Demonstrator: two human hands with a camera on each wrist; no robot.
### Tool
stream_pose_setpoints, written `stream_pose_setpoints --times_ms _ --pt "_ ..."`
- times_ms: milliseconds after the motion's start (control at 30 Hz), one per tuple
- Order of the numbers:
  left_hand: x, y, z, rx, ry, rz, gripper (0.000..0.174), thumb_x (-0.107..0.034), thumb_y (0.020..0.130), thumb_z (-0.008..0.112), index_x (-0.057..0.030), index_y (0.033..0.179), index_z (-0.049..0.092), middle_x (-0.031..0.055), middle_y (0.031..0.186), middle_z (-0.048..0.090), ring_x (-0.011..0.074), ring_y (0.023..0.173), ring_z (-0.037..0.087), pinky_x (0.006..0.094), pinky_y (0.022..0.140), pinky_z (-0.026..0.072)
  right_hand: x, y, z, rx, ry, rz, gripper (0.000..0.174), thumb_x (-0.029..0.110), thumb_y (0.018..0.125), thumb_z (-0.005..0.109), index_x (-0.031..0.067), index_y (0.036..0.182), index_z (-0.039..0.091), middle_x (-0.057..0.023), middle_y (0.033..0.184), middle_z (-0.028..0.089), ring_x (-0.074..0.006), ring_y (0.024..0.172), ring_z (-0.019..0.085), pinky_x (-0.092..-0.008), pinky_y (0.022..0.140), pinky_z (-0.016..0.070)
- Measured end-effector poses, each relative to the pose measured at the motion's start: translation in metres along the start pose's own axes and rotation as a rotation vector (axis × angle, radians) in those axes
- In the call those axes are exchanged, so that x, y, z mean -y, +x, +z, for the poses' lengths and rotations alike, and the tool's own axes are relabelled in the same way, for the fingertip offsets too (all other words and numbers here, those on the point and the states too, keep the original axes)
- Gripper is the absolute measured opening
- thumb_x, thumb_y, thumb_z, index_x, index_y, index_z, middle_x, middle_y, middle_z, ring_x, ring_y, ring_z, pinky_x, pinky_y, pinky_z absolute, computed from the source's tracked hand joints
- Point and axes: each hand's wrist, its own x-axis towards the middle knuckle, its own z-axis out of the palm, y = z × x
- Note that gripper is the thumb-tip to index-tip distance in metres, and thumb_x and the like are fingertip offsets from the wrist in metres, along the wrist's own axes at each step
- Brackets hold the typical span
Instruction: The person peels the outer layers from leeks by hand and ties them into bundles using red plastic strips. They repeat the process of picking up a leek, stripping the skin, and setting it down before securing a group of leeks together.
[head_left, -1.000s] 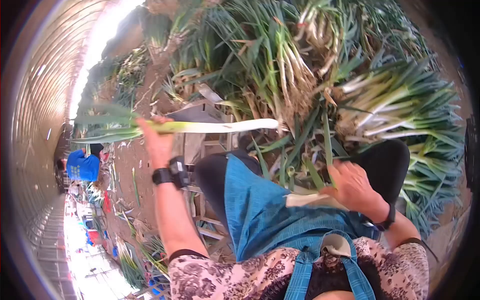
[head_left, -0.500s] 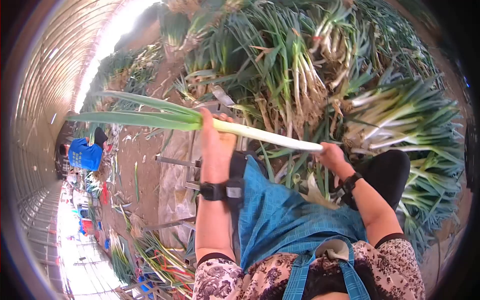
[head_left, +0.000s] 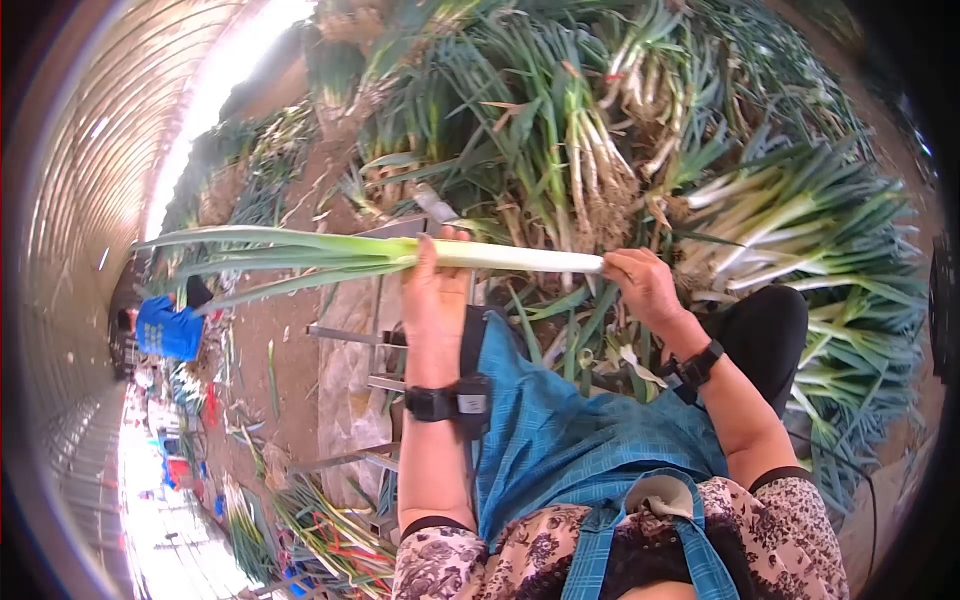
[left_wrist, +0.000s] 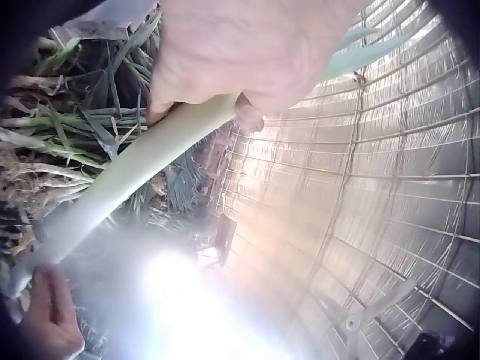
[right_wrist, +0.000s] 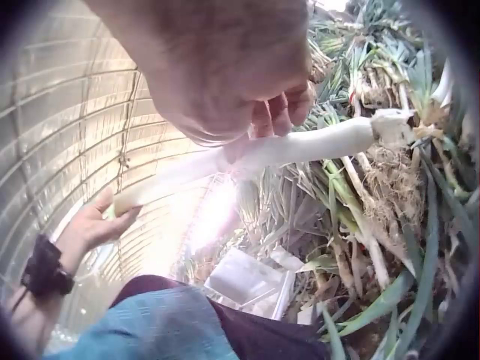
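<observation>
A long green onion (head_left: 520, 257) lies almost level across the front of the body, its green leaves pointing left and its white end right. My left hand (head_left: 437, 285) grips it where the leaves meet the pale shaft, with the thumb along the near side. Near the root end, my right hand (head_left: 645, 285) pinches the white shaft between thumb and fingers. The right wrist view shows the smooth white shaft (right_wrist: 322, 144) running past the right hand (right_wrist: 217, 75) to a ragged root end (right_wrist: 394, 126). A pale peeled skin (head_left: 640, 368) lies below the right hand.
Heaped green onions with muddy roots (head_left: 605, 200) stand ahead, and a fanned pile (head_left: 780, 220) lies at the right. A blue apron (head_left: 590, 440) covers the lap. Metal bars (head_left: 350, 335) are at the left knee. Another person in blue (head_left: 168, 327) is farther left.
My right hand let go of the pale skin by the lap and took hold of the onion's white end. The onion swung to a slant, then back nearly level, while my left hand moved right.
</observation>
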Motion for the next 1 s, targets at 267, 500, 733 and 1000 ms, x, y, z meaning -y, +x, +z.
stream_pose_setpoints --times_ms 267,500,733,1000 --pt "0.009 -0.004 -0.005 -0.006 0.043 0.027 0.031 -0.017 0.090 0.063 -0.0057 0.114 0.048 0.0159 0.111 0.061 0.0334 0.105 0.059 0.0472 0.090 0.0490 -0.006 -0.008 -0.005 0.113 0.131 -0.092 0.011 0.002 0.081 0.062 -0.0031 0.090 0.065 -0.0160 0.092 0.066 -0.0324 0.080 0.065 -0.0348 0.069 0.0520" --pt "0.014 -0.015 0.004 -0.014 0.096 0.076 0.024 -0.009 0.089 0.063 -0.0034 0.108 0.051 0.0132 0.101 0.064 0.0277 0.091 0.065 0.0415 0.082 0.0522 -0.023 -0.018 0.014 0.054 -0.053 -0.068 0.008 0.003 0.078 0.060 -0.0013 0.083 0.057 -0.0178 0.084 0.065 -0.0320 0.072 0.064 -0.0370 0.060 0.0507" --pt "-0.008 -0.004 -0.030 0.049 -0.158 0.119 0.012 -0.007 0.084 0.056 -0.0030 0.093 0.051 0.0105 0.086 0.058 0.0242 0.082 0.055 0.0386 0.083 0.0446 -0.154 -0.058 0.006 -0.212 -0.237 1.015 0.019 0.014 0.076 0.060 0.0005 0.088 0.062 -0.0221 0.082 0.065 -0.0375 0.080 0.064 -0.0429 0.074 0.0501" --pt "-0.054 -0.015 -0.033 0.104 -0.051 0.233 0.044 -0.043 0.089 0.061 -0.0028 0.103 0.052 -0.0032 0.072 0.042 0.0098 0.061 0.039 0.0298 0.067 0.0365 -0.067 -0.043 -0.002 0.026 -0.112 0.212 0.061 0.014 0.073 0.068 0.0020 0.128 0.047 -0.0266 0.133 0.043 -0.0386 0.125 0.042 -0.0411 0.100 0.0383"
